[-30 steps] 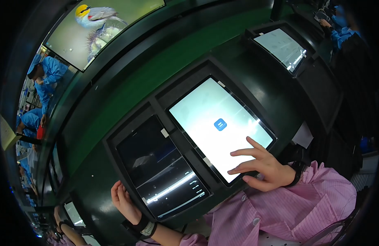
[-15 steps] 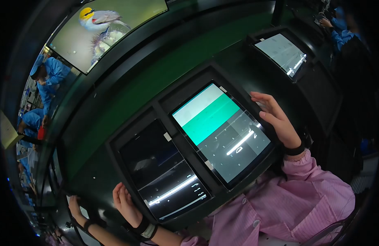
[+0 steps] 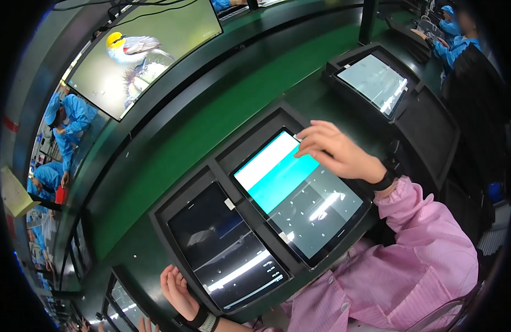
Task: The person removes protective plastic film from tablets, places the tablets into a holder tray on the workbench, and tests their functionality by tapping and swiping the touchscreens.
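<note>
Two tablets lie side by side in a black tray (image 3: 213, 166). The right tablet (image 3: 313, 221) is lit, with white and cyan bands above a grey number keypad. The left tablet (image 3: 211, 232) shows a mostly black screen with small white text and a bright reflection. Over the upper right part of the lit tablet is my right hand (image 3: 335, 150), fingers apart and holding nothing; whether a fingertip touches the glass cannot be made out. My left hand (image 3: 179, 290) rests beside the tray's lower left edge, fingers loosely bent and apart, with nothing in it.
Another lit tablet (image 3: 371, 83) sits in a second tray (image 3: 427, 130) at the upper right. A monitor (image 3: 183, 33) with a bird picture stands at the upper left. People in blue work at the far left and upper right. Fingers of another person show at the bottom left.
My right hand went from the lit tablet's lower part out past its right edge, then back over its upper part. That screen changed from a blue icon on white to a keypad with coloured bands.
</note>
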Demonstrator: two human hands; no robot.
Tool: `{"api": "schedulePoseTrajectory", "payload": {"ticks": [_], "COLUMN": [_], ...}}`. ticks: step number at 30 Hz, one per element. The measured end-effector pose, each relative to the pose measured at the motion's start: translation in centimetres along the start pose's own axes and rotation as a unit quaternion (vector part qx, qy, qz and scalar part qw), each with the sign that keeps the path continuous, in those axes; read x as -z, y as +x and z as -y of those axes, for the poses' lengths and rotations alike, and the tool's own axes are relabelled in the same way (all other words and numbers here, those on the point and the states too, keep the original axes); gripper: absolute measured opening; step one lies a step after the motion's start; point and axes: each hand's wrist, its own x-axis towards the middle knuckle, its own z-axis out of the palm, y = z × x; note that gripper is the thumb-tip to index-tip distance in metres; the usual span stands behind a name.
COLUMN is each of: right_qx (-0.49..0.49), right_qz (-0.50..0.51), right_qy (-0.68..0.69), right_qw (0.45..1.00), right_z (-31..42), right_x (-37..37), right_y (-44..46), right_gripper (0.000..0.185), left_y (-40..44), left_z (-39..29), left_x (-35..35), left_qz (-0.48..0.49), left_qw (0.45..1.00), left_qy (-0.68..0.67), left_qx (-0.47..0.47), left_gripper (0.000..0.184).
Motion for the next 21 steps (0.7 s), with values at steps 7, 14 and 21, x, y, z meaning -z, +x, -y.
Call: {"api": "schedulePoseTrajectory", "payload": {"ticks": [7, 14, 21], "right_qx": [0.024, -0.018, -0.018], "right_qz": [0.032, -0.069, -0.061], "right_qy": [-0.016, -0.051, -0.034], "right_qw": [0.999, 0.996, 0.997], "right_z": [-0.7, -0.6, -0.9], "right_x": [-1.9, -0.7, -1.1], "right_y": [-0.6, -0.6, -0.9], "right_gripper": [0.012, 0.007, 0.006], "left_y": [0.1, 0.1, 0.3], "left_z": [0.1, 0.1, 0.5], "left_x": [-0.2, -0.2, 0.2], "left_qz": [0.000, -0.001, 0.003], "left_qw": [1.000, 0.999, 1.000], "left_qy": [0.014, 0.032, 0.027], "left_qx": [0.000, -0.003, 0.000], "left_gripper": [0.018, 0.019, 0.019]}}
